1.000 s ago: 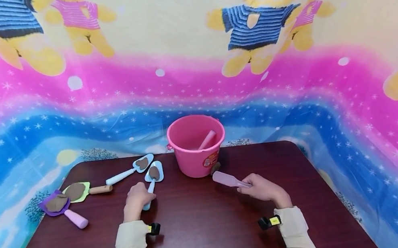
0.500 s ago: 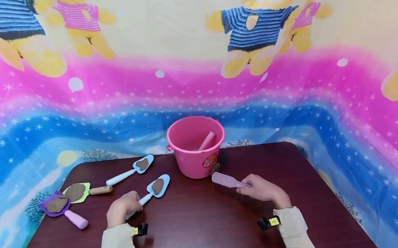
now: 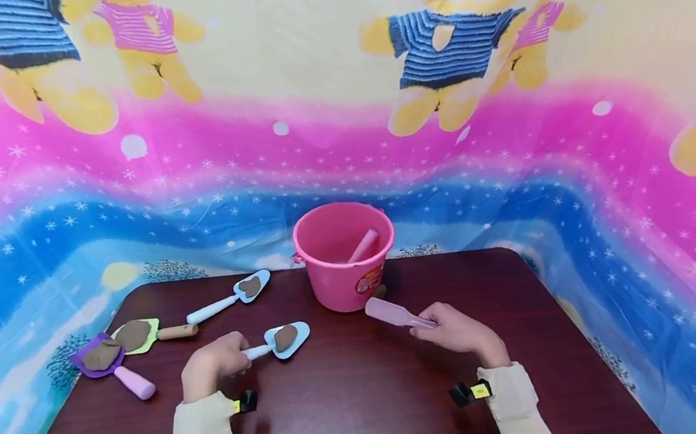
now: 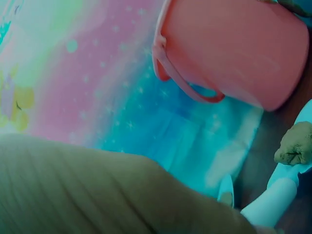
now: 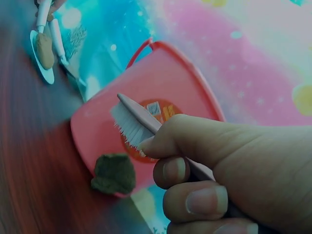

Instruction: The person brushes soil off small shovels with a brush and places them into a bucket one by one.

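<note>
In the head view my left hand [image 3: 215,360] grips the handle of a light blue trowel [image 3: 299,344], whose blade points right and bears a lump of brown clay-like stuff [image 3: 285,337]. My right hand [image 3: 458,330] holds a mauve brush [image 3: 391,312] by its handle, just in front of the pink bucket [image 3: 338,290]. White bristles [image 5: 130,126] show on the brush in the right wrist view, with thumb and fingers curled round the handle. A dark brown lump [image 5: 114,174] sits against the bucket's foot. Whether the trowel touches the table is hard to tell.
On the left of the dark table [image 3: 356,414] lie a second light blue trowel [image 3: 214,309], a green shovel [image 3: 152,335] and a purple shovel [image 3: 132,382], each with brown stuff on it. A pink handle [image 3: 364,245] leans inside the bucket. A printed cloth [image 3: 292,166] hangs behind.
My left hand has drawn left with the trowel. Its blade has swung from pointing away to pointing right, coming nearer to me. My right hand and brush have hardly moved.
</note>
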`<state>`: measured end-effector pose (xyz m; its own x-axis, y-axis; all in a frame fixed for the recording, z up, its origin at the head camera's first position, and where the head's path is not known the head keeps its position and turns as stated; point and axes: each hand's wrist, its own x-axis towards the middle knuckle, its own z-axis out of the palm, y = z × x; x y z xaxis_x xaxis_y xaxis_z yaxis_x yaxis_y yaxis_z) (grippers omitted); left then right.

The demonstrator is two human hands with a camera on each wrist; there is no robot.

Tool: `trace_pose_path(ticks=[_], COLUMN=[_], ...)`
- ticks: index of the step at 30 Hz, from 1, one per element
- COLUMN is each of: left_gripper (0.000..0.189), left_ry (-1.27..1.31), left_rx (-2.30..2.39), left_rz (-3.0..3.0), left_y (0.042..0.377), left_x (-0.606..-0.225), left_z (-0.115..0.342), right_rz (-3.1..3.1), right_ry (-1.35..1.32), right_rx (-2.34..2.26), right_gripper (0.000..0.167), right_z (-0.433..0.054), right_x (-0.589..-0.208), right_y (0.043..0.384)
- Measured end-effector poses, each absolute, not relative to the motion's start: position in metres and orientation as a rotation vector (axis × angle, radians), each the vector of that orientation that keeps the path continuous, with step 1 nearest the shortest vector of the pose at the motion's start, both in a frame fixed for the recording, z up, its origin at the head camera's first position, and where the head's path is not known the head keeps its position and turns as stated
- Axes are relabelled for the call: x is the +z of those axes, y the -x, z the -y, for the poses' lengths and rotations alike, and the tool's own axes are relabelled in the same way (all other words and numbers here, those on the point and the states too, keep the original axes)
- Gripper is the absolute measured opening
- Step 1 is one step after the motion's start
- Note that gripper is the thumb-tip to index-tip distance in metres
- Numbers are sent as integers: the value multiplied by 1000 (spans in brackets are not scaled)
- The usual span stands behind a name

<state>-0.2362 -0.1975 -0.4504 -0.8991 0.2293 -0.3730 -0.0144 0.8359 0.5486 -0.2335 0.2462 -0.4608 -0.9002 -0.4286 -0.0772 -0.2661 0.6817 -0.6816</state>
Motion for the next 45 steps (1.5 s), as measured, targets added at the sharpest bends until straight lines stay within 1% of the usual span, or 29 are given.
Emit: trace_pose_path(ticks=[3,7,14,19,27,39,45], left_gripper=[6,13,10,8,4,13,23], left_ry=[-186,-262,-477,-583,-737,-676,-651], left_rx=[752,738,818,869,910,920,899], left_rz=[-2631,-2699,-2752,-2762,-2810,-2866,-2873], left_y=[234,232,227,225,219,217,217], left_x=[-443,-435,-428,-422,-414,-410,-409], left_z=[192,182,164,153,134,124,125], right_rz=[-2680,-2693,-2688,-2644,-2589,-2620,-2625], right_ry=[571,573,597,598,574,637,678], right_rx=[-1036,-1057,-1100,-1220,-1407,-1361,-1310], right_gripper=[31,30,32,32,36,40,38], right_z=[-241,-233,-210,-188,-154,-130,-126], right_x=[-455,-445,-433,-426,-426,-436,-439], right_y=[230,224,212,204,192,185,185])
